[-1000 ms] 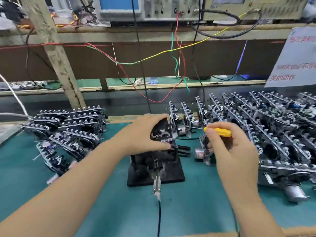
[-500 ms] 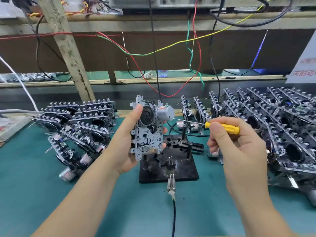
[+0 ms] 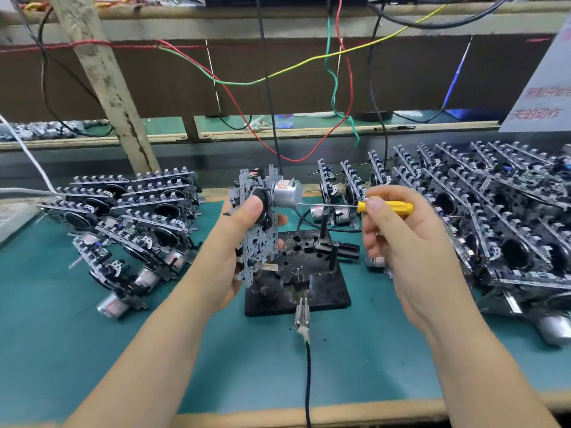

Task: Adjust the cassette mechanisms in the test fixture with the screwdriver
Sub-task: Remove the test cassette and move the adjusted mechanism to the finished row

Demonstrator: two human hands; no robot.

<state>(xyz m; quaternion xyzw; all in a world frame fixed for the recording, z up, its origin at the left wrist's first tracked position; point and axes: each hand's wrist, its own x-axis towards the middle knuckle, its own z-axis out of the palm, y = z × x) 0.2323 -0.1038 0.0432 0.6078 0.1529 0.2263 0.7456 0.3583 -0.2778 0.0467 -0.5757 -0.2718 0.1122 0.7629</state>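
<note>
Two hands work above the black test fixture [image 3: 298, 273] on the green bench [image 3: 216, 359]. The left hand [image 3: 234, 251] grips an upright cassette mechanism [image 3: 258, 223] just over the fixture's left edge. The right hand [image 3: 398, 239] pinches the yellow-handled screwdriver [image 3: 384, 207], whose tip meets the mechanism's silver motor [image 3: 285, 193].

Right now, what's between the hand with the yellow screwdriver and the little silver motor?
In the head view, only the screwdriver's thin metal shaft spans from the right hand to the motor; the black fixture lies below.
</note>
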